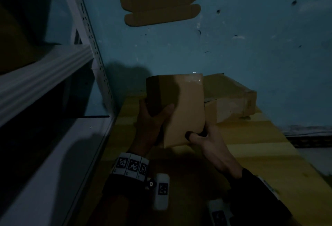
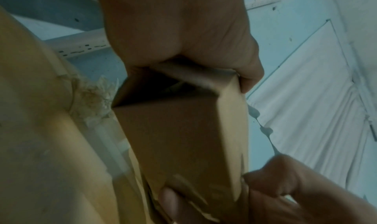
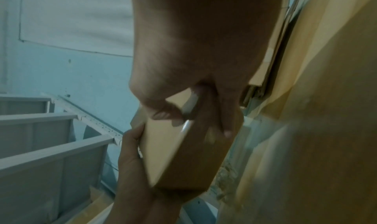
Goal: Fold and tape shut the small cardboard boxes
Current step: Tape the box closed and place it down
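Left hand (image 1: 152, 118) wrapping the small cardboard box (image 1: 181, 107) held above the table (image 1: 251, 154), right hand (image 1: 210, 139) pinching its near corner; open flap end (image 2: 155, 88) showing by the left wrist; glossy taped edge (image 3: 186, 129) by the right: better kept square, flaps tucked before taping.

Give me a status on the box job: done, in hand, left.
Done: the small box is folded into shape, and glossy tape shows on its top edge. In hand: the left hand grips its left side, the right hand pinches its lower right corner; the left wrist view shows one end gaping open. Left: closing and taping that end. A flat cardboard blank lies unfolded beyond, and a larger box sits behind.
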Action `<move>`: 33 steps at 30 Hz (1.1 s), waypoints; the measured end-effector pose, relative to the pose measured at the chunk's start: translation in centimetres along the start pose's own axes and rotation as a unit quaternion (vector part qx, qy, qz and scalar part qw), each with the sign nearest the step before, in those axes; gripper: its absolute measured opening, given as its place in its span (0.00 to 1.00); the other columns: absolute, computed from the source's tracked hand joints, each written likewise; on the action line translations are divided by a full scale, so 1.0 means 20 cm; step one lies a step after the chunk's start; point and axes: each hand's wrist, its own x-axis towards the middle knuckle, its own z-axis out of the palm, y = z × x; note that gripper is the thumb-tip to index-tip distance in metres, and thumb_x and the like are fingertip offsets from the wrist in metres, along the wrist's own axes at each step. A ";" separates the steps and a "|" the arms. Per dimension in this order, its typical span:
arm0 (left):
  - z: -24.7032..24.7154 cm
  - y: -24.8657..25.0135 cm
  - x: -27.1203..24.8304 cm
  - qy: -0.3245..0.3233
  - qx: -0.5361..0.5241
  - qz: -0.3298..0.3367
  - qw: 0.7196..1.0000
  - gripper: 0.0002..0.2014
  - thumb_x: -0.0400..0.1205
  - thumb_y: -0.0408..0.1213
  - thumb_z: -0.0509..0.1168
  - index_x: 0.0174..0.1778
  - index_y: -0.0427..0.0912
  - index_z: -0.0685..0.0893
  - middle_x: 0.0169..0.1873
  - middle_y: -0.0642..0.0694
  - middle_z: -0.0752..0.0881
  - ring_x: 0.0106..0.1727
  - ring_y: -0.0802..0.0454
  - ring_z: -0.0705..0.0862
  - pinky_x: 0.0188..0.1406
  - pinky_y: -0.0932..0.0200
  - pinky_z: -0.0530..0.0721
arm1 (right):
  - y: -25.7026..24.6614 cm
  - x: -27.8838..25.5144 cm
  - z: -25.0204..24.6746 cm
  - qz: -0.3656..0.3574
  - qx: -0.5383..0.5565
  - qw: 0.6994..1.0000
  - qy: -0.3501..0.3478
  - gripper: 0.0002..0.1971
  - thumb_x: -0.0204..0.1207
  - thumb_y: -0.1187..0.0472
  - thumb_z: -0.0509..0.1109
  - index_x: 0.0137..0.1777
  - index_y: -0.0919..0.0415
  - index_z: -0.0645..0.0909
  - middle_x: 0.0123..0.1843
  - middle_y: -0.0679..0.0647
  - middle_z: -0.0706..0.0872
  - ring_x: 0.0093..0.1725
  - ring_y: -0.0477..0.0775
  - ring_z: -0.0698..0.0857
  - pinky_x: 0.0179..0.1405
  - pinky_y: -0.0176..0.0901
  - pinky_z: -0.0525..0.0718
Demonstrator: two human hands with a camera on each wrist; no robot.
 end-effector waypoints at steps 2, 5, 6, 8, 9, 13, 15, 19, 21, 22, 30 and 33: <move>-0.01 0.00 0.00 0.013 0.001 0.002 1.000 0.36 0.57 0.64 0.76 0.61 0.63 0.72 0.58 0.55 0.85 0.57 0.51 0.86 0.55 0.44 0.87 | 0.00 0.00 -0.01 0.008 0.012 1.000 -0.018 0.24 0.79 0.59 0.75 0.72 0.47 0.75 0.64 0.42 0.87 0.65 0.45 0.86 0.58 0.38 0.87; -0.03 0.00 0.01 0.032 -0.009 -0.004 0.999 0.34 0.57 0.65 0.76 0.58 0.62 0.75 0.58 0.53 0.86 0.57 0.50 0.87 0.57 0.41 0.87 | -0.02 -0.02 0.01 0.007 0.037 0.999 -0.040 0.32 0.73 0.41 0.78 0.76 0.45 0.76 0.64 0.39 0.89 0.64 0.41 0.87 0.61 0.39 0.87; -0.03 0.00 0.00 0.031 -0.008 -0.003 0.999 0.34 0.57 0.65 0.76 0.58 0.62 0.76 0.58 0.53 0.86 0.57 0.50 0.87 0.58 0.41 0.87 | -0.02 -0.02 0.02 0.001 0.040 0.999 -0.033 0.32 0.74 0.40 0.80 0.76 0.46 0.77 0.63 0.38 0.90 0.63 0.40 0.88 0.60 0.39 0.88; -0.03 0.00 0.00 0.031 -0.005 -0.001 1.000 0.35 0.57 0.65 0.76 0.60 0.60 0.76 0.59 0.52 0.86 0.57 0.49 0.87 0.58 0.40 0.87 | -0.03 -0.02 0.03 -0.011 0.040 0.999 -0.020 0.29 0.74 0.46 0.79 0.74 0.49 0.78 0.61 0.37 0.91 0.62 0.40 0.89 0.57 0.37 0.88; -0.03 0.01 0.00 0.031 -0.006 0.001 0.999 0.36 0.57 0.64 0.76 0.61 0.59 0.76 0.59 0.51 0.86 0.57 0.48 0.87 0.57 0.41 0.88 | -0.02 -0.02 0.03 -0.014 0.041 0.999 -0.022 0.29 0.74 0.48 0.78 0.75 0.51 0.79 0.61 0.39 0.91 0.62 0.42 0.89 0.58 0.37 0.88; -0.05 0.02 0.00 0.031 -0.017 0.005 0.999 0.32 0.56 0.64 0.75 0.56 0.63 0.77 0.57 0.52 0.87 0.55 0.50 0.88 0.52 0.47 0.88 | -0.03 -0.01 0.00 -0.002 0.046 0.997 -0.056 0.30 0.75 0.54 0.77 0.77 0.55 0.77 0.65 0.46 0.91 0.65 0.48 0.89 0.62 0.40 0.87; -0.06 0.02 0.00 0.032 -0.018 0.009 0.999 0.32 0.56 0.63 0.76 0.56 0.64 0.76 0.57 0.53 0.87 0.54 0.51 0.88 0.50 0.49 0.88 | -0.04 -0.01 -0.01 -0.003 0.033 0.997 -0.067 0.28 0.78 0.58 0.76 0.77 0.57 0.77 0.66 0.47 0.90 0.66 0.48 0.88 0.63 0.41 0.87; -0.07 0.02 -0.01 0.025 -0.015 0.017 0.999 0.31 0.59 0.62 0.77 0.57 0.65 0.75 0.56 0.54 0.86 0.53 0.54 0.89 0.47 0.54 0.89 | -0.04 -0.01 -0.05 -0.006 0.005 0.997 -0.083 0.24 0.81 0.66 0.75 0.76 0.58 0.78 0.65 0.45 0.90 0.66 0.45 0.87 0.60 0.36 0.86; -0.07 0.02 -0.01 0.021 -0.017 0.021 0.999 0.29 0.62 0.57 0.80 0.57 0.65 0.75 0.55 0.57 0.86 0.50 0.59 0.88 0.43 0.60 0.87 | -0.04 -0.01 -0.05 -0.009 -0.009 0.996 -0.088 0.24 0.80 0.68 0.74 0.75 0.57 0.79 0.64 0.42 0.90 0.66 0.42 0.87 0.57 0.29 0.84; -0.07 0.02 -0.01 0.021 -0.020 0.020 0.999 0.28 0.64 0.56 0.80 0.57 0.65 0.75 0.55 0.57 0.85 0.49 0.61 0.88 0.42 0.61 0.86 | -0.05 -0.01 -0.05 -0.010 -0.011 0.996 -0.090 0.24 0.80 0.69 0.74 0.75 0.56 0.79 0.64 0.41 0.90 0.66 0.40 0.86 0.57 0.27 0.83; -0.08 0.02 0.00 0.037 -0.034 0.018 0.999 0.27 0.65 0.55 0.80 0.57 0.63 0.77 0.55 0.54 0.86 0.53 0.52 0.89 0.42 0.59 0.89 | -0.06 -0.02 -0.02 -0.004 0.013 0.994 -0.106 0.25 0.78 0.63 0.77 0.75 0.50 0.78 0.65 0.40 0.89 0.67 0.40 0.86 0.59 0.32 0.84; -0.08 0.00 0.01 0.036 -0.032 0.018 0.999 0.29 0.66 0.55 0.79 0.61 0.60 0.77 0.56 0.53 0.87 0.50 0.55 0.90 0.41 0.59 0.89 | -0.07 -0.02 0.02 -0.009 0.027 0.996 -0.083 0.27 0.74 0.51 0.78 0.73 0.50 0.79 0.64 0.40 0.90 0.64 0.40 0.88 0.60 0.37 0.87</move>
